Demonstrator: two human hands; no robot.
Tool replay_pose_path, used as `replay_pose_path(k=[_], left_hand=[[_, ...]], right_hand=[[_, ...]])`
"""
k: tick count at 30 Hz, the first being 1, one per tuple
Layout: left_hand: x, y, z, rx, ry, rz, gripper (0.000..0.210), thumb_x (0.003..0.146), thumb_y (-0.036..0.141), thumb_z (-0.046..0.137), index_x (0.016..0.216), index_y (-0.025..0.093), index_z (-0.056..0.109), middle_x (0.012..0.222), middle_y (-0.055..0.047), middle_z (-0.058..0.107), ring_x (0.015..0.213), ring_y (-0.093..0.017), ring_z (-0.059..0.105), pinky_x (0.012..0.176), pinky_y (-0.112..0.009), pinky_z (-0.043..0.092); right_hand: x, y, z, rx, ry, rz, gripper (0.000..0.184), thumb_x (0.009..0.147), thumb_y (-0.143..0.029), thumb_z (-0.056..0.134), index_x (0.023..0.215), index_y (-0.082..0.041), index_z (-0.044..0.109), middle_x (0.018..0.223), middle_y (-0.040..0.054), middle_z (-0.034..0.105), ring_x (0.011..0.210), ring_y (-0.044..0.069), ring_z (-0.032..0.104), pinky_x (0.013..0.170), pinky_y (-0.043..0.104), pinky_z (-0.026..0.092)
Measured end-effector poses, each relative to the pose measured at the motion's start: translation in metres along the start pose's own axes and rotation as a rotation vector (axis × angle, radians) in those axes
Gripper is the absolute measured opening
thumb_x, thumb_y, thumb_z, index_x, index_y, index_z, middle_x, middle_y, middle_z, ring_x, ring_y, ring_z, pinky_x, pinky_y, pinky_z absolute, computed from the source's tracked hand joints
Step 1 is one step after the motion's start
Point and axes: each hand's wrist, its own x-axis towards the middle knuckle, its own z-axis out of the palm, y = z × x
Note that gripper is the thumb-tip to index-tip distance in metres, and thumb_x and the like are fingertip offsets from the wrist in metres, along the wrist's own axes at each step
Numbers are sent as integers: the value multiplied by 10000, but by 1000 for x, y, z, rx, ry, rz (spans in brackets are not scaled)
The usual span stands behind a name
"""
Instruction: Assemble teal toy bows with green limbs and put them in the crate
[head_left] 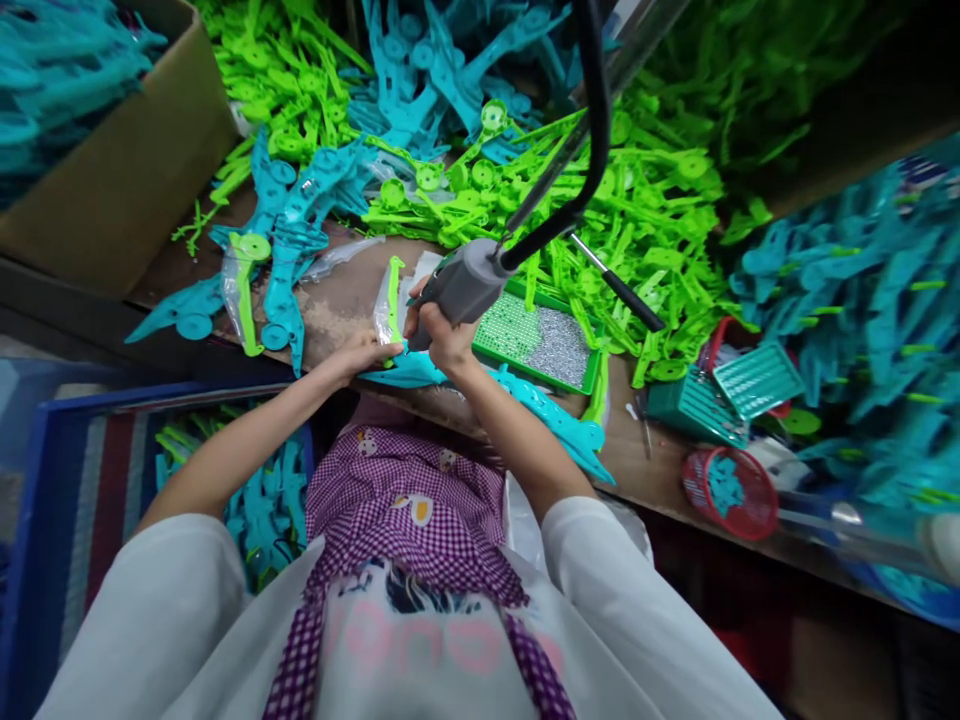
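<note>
My right hand (448, 338) is wrapped round a grey electric screwdriver (469, 280), tilted so its lower end points down towards my left fingers. My left hand (369, 352) is closed, thumb and fingers pinching a lime-green plastic part (393, 290) with a clear plastic piece along its side. A blue plastic part (412, 372) lies under both hands at the bench edge. The screwdriver's tip and the exact contact between the parts are partly hidden by my fingers. Just right of my right hand lies a green tray (559, 383) with small metal screws (561, 345).
Piles of lime-green parts (652, 210) and blue parts (420, 80) cover the back. A cardboard box (127, 180) stands at left, a blue crate (45, 480) below it. Red basket (757, 500) and green baskets (694, 405) sit right. A black hanging bar (600, 110) crosses above.
</note>
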Motion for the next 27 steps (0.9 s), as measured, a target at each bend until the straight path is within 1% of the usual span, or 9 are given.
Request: replay_pose_path(k=[4,7,12,16,19,21,23,25,27], left_hand=[[0,-1,2,-21,19,17,315,571,334,819,662,164,569,538,37,531,504,-82,467,502,-221,341],[-2,1,4,-5,40,22,321,550,309,823,645,166,552,510,50,493,493,-78,444,498,-227,337],[-3,0,6,-1,61,60,298,559,302,798,707,148,589,551,47,523,506,-73,447,506,-220,342],[-3,-3,5,18,75,77,293,581,316,801,720,147,606,540,46,526,509,-81,466,505,-220,347],[-3,-2,5,4,59,39,274,588,310,812,708,153,622,550,29,567,518,-90,498,513,-220,370],[-3,1,5,-22,40,19,277,593,328,823,714,156,642,591,5,618,552,-105,540,545,-227,411],[-3,4,4,-50,41,34,296,594,344,835,745,154,666,671,-21,673,613,-120,586,603,-236,454],[-4,4,1,-82,61,39,327,588,367,845,756,148,669,728,-39,699,666,-131,617,643,-239,479],[-9,0,-2,-130,101,11,394,600,428,836,820,148,667,786,-53,713,720,-151,646,656,-248,500]], right_hand=[[-2,5,1,-61,-40,-5,528,667,-733,609,736,-210,592,579,-35,536,464,109,530,467,293,480],[-4,3,2,-112,-54,-27,482,652,-696,646,683,-220,574,582,-28,538,524,126,535,534,323,506],[-7,1,0,-166,-110,-58,412,649,-625,689,644,-233,566,629,-6,560,575,142,537,600,358,516],[-9,9,1,-163,-101,-50,456,619,-673,698,669,-238,569,646,-3,566,594,153,552,605,360,519],[-3,8,0,-96,-53,-22,531,644,-754,631,687,-230,561,554,-24,523,501,137,522,522,332,491],[5,0,-8,-59,20,-8,587,690,-809,535,747,-226,577,510,-40,490,455,127,511,486,310,473],[15,-11,-23,-90,132,-23,654,724,-850,434,834,-227,598,526,-36,494,475,127,541,505,303,482],[26,-21,-47,-182,252,-60,704,726,-877,383,897,-231,604,565,-23,512,524,135,575,545,312,498],[33,-25,-74,-284,330,-88,715,721,-884,382,916,-232,601,580,-19,513,541,144,585,560,325,497]])
